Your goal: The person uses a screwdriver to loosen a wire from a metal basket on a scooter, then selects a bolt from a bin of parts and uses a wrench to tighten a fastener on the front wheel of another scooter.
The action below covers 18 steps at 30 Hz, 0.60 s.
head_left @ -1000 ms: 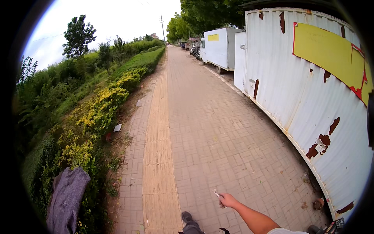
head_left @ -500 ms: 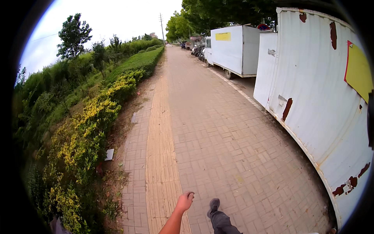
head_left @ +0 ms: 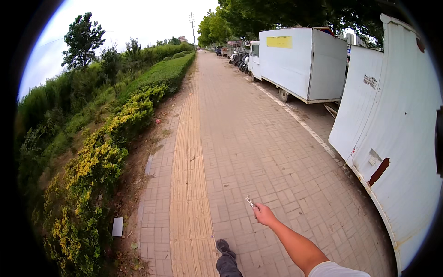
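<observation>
My right hand [head_left: 263,214] reaches forward from the lower right, over the brick pavement, with its fingers closed round a small silver metal tool [head_left: 250,201]. The tool's tip looks forked or hooked and points ahead, away from me; its exact kind is too small to make out. Most of its handle is hidden inside my fist. My left hand is out of the picture. Below and left of the right hand, one of my dark shoes [head_left: 223,246] shows under a dark trouser leg.
A yellow tactile strip [head_left: 188,184] runs along the pavement. To the left are a hedge [head_left: 104,161] and a flat pale panel [head_left: 117,227] on the soil. At right stand a rust-patched white container [head_left: 406,152], a white box truck [head_left: 286,62] and, farther off, parked motorbikes [head_left: 240,60].
My left hand has dropped out of view, and my right hand with the silver tool has come in. The container and truck sit nearer and farther right as I walk forward.
</observation>
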### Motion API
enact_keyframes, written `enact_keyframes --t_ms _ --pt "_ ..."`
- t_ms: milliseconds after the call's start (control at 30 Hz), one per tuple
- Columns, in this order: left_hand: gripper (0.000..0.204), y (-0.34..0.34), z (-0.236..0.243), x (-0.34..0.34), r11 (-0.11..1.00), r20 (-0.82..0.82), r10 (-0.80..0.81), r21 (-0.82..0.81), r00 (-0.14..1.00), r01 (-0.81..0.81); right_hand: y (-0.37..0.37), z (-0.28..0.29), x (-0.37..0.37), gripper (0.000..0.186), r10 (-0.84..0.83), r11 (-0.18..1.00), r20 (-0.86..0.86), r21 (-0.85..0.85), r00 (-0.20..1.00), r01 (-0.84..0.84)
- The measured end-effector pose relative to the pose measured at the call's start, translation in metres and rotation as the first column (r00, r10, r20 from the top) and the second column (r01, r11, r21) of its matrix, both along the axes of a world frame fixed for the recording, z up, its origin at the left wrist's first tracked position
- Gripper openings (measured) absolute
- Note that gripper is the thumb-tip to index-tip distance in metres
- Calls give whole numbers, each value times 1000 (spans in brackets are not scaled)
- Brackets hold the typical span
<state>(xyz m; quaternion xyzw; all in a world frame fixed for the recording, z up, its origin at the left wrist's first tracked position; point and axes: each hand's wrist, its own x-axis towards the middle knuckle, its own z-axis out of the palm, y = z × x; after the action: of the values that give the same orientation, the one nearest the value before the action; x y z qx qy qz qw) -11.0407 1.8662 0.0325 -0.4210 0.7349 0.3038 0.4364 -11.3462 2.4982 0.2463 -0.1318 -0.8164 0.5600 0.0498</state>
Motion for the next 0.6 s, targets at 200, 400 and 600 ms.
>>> enact_keyframes --t_ms 200,400,600 --pt "27 145 -15 -433 983 -169 -122 116 978 142 87 -152 -137 25 -78 919 480 374 874 -123" --pt "28 477 172 -973 715 -952 -214 -2 217 699 192 -222 -126 26 -123 992 987 125 103 -9" --pt "31 552 114 -1241 709 -819 -313 136 481 692 303 -267 -434 26 -134 990 987 138 93 -41"
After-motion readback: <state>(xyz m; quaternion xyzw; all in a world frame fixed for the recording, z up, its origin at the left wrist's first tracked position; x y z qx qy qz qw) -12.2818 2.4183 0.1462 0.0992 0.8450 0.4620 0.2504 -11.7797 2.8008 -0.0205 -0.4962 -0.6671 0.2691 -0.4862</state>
